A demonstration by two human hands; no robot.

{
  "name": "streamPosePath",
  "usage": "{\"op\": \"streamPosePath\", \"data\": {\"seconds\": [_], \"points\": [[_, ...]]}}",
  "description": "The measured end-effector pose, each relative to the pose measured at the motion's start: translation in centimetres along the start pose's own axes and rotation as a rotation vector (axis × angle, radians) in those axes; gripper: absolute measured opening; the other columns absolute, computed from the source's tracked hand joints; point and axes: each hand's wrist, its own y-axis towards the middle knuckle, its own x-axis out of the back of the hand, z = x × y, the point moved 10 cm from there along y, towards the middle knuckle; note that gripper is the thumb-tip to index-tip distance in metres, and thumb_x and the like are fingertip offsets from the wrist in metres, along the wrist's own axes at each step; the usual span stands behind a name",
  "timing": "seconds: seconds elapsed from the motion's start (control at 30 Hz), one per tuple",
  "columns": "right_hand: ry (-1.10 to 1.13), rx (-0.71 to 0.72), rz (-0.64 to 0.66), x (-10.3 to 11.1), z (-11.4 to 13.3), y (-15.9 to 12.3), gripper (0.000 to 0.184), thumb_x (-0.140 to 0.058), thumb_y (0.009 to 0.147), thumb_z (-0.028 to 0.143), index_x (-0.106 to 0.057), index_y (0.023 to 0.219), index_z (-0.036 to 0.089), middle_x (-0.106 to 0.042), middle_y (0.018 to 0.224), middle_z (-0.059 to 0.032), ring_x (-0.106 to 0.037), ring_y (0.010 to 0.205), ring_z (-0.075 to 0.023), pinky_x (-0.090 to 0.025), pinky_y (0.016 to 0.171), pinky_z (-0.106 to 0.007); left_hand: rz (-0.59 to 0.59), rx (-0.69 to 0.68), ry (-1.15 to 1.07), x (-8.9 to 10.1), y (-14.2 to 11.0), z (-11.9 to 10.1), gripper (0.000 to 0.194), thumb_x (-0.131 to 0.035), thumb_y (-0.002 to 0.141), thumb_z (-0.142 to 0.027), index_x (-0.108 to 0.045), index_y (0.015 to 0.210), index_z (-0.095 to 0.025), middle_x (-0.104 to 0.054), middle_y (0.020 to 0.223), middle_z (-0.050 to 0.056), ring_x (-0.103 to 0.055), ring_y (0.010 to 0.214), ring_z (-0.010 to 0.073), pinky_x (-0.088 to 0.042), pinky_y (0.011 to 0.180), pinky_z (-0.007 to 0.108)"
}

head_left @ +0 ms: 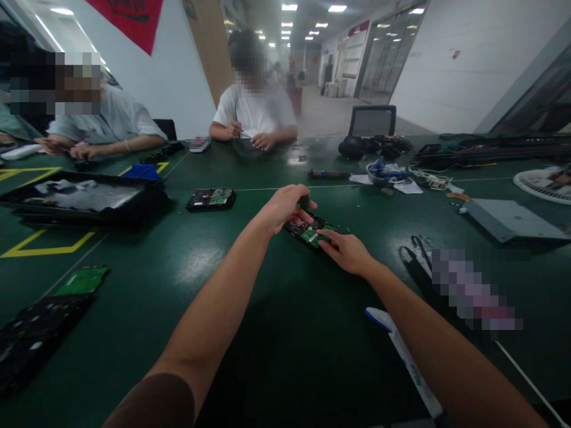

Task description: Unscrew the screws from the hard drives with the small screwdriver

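A hard drive (pixel 311 236) with a green circuit board lies on the dark green table in front of me, partly covered by my fingers. My left hand (pixel 288 209) is over its far left part, with the fingers curled around a dark handle (pixel 304 202) that looks like a screwdriver's. The tip of that tool is hidden. From the right, my right hand (pixel 345 248) grips the near right edge of the drive, thumb and fingers close to the green board. Small bits lie on the table just beyond the drive.
Another hard drive (pixel 211 199) lies left of my hands; more drives (pixel 49 321) lie near left. A black tray (pixel 84 199) stands behind those. A white-and-blue brush-like tool (pixel 408 356) is beneath my right forearm. A metal box (pixel 513 220) sits right. Two people work across the table.
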Motion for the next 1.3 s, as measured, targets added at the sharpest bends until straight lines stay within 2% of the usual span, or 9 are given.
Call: {"op": "streamPosePath", "data": {"seconds": [0.13, 0.23, 0.33, 0.47, 0.67, 0.8, 0.97, 1.17, 1.3], "points": [[0.004, 0.008, 0.004, 0.0, 0.1, 0.0, 0.048, -0.046, 0.105, 0.05, -0.056, 0.147, 0.029, -0.07, 0.084, -0.0033, -0.06, 0.069, -0.0165, -0.035, 0.061, -0.027, -0.077, -0.085, 0.082, 0.9, -0.1, -0.9, 0.021, -0.057, 0.085, -0.035, -0.069, 0.089, -0.017, -0.071, 0.099, 0.012, -0.063, 0.055, 0.0127, -0.036, 0.048, 0.027], [0.004, 0.011, 0.002, 0.0, 0.1, 0.1, 0.048, -0.046, 0.105, 0.05, -0.056, 0.147, 0.029, -0.071, 0.085, -0.0033, -0.06, 0.068, -0.0163, -0.035, 0.06, -0.027, -0.063, -0.09, 0.096, 0.9, 0.1, -0.9, 0.024, -0.058, 0.085, -0.036, -0.072, 0.088, -0.017, -0.071, 0.097, 0.012, -0.058, 0.053, 0.0106, -0.034, 0.049, 0.027], [0.003, 0.006, 0.008, 0.0, -0.1, 0.1, 0.048, -0.047, 0.105, 0.05, -0.056, 0.147, 0.029, -0.071, 0.085, -0.0033, -0.06, 0.067, -0.016, -0.034, 0.06, -0.027, -0.036, -0.072, 0.041, 0.7, 0.4, -0.5, 0.024, -0.058, 0.085, -0.036, -0.071, 0.09, -0.017, -0.073, 0.095, 0.012, -0.055, 0.052, 0.0109, -0.036, 0.05, 0.028], [-0.001, 0.009, 0.011, -0.1, 0.0, 0.1, 0.048, -0.047, 0.105, 0.05, -0.056, 0.147, 0.029, -0.07, 0.082, -0.0028, -0.059, 0.067, -0.016, -0.033, 0.06, -0.027, -0.065, -0.072, 0.031, 1.2, 0.7, -0.4, 0.023, -0.056, 0.085, -0.036, -0.068, 0.088, -0.017, -0.076, 0.093, 0.012, -0.053, 0.054, 0.0127, -0.038, 0.052, 0.028], [0.008, 0.005, 0.006, -0.2, -0.1, 0.1, 0.048, -0.046, 0.105, 0.05, -0.056, 0.147, 0.028, -0.069, 0.079, -0.0021, -0.059, 0.065, -0.0161, -0.033, 0.059, -0.027, -0.066, -0.139, 0.149, 0.9, 0.7, -0.9, 0.033, -0.05, 0.085, -0.039, -0.072, 0.077, -0.016, -0.074, 0.091, 0.012, -0.057, 0.07, 0.0164, -0.041, 0.058, 0.027], [0.003, 0.006, 0.007, -0.1, 0.0, 0.1, 0.048, -0.047, 0.105, 0.05, -0.056, 0.147, 0.029, -0.069, 0.081, -0.0026, -0.059, 0.065, -0.0157, -0.033, 0.059, -0.027, -0.067, -0.189, 0.171, 0.8, 0.4, -1.5, 0.029, -0.052, 0.084, -0.036, -0.074, 0.081, -0.016, -0.072, 0.096, 0.011, -0.062, 0.083, 0.0191, -0.043, 0.061, 0.027], [0.008, 0.002, 0.015, -0.1, 0.0, 0.1, 0.048, -0.047, 0.105, 0.049, -0.056, 0.147, 0.028, -0.069, 0.078, -0.0021, -0.058, 0.064, -0.0158, -0.033, 0.059, -0.027, -0.061, -0.211, 0.146, 0.7, 0.1, -1.9, 0.023, -0.055, 0.084, -0.033, -0.071, 0.088, -0.017, -0.072, 0.096, 0.01, -0.064, 0.089, 0.0196, -0.045, 0.064, 0.026], [0.006, 0.009, 0.008, -0.1, 0.0, 0.1, 0.048, -0.046, 0.105, 0.05, -0.055, 0.147, 0.029, -0.07, 0.081, -0.0022, -0.058, 0.065, -0.0156, -0.033, 0.059, -0.027, -0.088, -0.218, 0.043, 0.7, 0.4, -1.7, 0.018, -0.055, 0.083, -0.031, -0.066, 0.084, -0.016, -0.074, 0.084, 0.009, -0.066, 0.081, 0.0184, -0.049, 0.075, 0.03], [0.003, 0.011, 0.006, -0.1, 0.0, 0.1, 0.049, -0.045, 0.105, 0.051, -0.055, 0.148, 0.029, -0.07, 0.08, -0.0021, -0.059, 0.065, -0.0157, -0.033, 0.059, -0.027, -0.017, -0.257, -0.093, -0.4, 0.7, -1.4, 0.017, -0.056, 0.082, -0.029, -0.066, 0.079, -0.016, -0.072, 0.081, 0.007, -0.064, 0.076, 0.0164, -0.05, 0.076, 0.031]]}}
